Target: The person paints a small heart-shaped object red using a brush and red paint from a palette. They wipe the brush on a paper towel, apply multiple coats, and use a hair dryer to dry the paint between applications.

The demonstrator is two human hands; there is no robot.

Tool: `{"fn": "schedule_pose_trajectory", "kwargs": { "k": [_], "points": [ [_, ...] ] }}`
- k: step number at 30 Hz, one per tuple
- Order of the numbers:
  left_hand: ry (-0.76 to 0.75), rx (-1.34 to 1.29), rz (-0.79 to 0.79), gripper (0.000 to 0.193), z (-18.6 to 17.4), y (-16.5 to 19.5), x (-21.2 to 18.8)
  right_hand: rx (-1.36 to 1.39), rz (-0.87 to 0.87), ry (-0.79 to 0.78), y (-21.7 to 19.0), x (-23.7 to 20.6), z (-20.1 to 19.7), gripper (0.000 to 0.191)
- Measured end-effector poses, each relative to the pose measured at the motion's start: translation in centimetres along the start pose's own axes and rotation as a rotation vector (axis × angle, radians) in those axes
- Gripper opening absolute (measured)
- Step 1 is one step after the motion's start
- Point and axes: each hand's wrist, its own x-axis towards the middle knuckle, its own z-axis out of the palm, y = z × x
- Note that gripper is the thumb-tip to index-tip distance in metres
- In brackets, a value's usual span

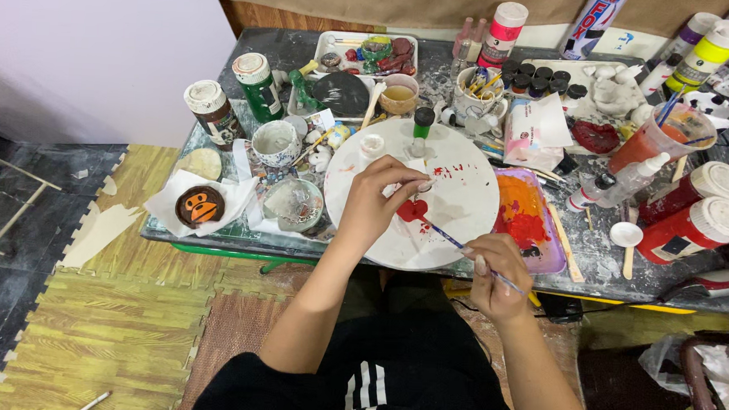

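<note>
Seated at low desk [215, 238], black trousers w/ white stripes nearest cam. Floor: yellow wood-grain foam mats [105, 317] at left, dark tiles beyond, one mat piece loose.

Right hand [496, 276] at desk's near edge, grip closed narrow on thin blue-handled brush [461, 245], pencil-style; tip reaching up-left onto red heart piece [413, 210]. Left hand [381, 193] over white round board [455, 192], fingertips pinched on heart piece's upper side, holding it down on board, near centre-left. Red smears on board just beyond the heart.

Right of board, touching it: purple palette tray [553, 246] w/ red + orange paint pooled. Further right: wooden stick, white spoon [627, 234], two red paint bottles w/ white caps [695, 226] lying on sides, squeeze bottle btwn them and tray.

Left of board: glass bowl [295, 204], white cup [275, 141], small brown-orange round piece on white paper [199, 206]. Behind those: brown jar + green jar [259, 86] w/ white lids.

Mid desk: green bottle w/ black cap [423, 121] at board's far edge, mug full of brushes [477, 95], tissue pack [525, 126], row of small black-lid pots, orange-filled plastic cup w/ brushes [658, 136].

Far: white tray w/ painted bits + black disc [341, 93], tall paint bottles (pink, yellow) along back. Desk top grey, paint-spattered, crowded on all sides of board. White wall at left, brown paper hung at top. Bin w/ white bag at lower right corner.
</note>
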Motion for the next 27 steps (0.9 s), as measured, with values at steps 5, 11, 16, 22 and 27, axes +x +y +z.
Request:
{"fn": "schedule_pose_trajectory", "kwargs": {
  "k": [5, 11, 16, 22, 27],
  "points": [
    [-0.007, -0.004, -0.019, 0.016, 0.0, -0.1, 0.0, -0.038, 0.027, 0.062, 0.0, -0.2, 0.1, 0.006],
    [-0.006, -0.015, -0.014, 0.017, 0.0, 0.0, 0.0, -0.065, -0.065, -0.034, 0.2, 0.1, 0.4, 0.002],
    [-0.003, -0.010, -0.015, 0.016, 0.0, 0.0, 0.1, -0.053, -0.122, -0.092, 0.1, 0.1, 0.2, 0.007],
    [-0.002, -0.026, -0.054, 0.016, 0.2, -0.1, 0.2, -0.039, -0.128, -0.074, 0.3, -0.4, -0.3, 0.009],
    [0.000, -0.041, -0.055, 0.016, 0.3, -0.4, 0.1, 0.028, -0.199, -0.104, 1.4, -1.3, -1.0, 0.006]
  ]
}}
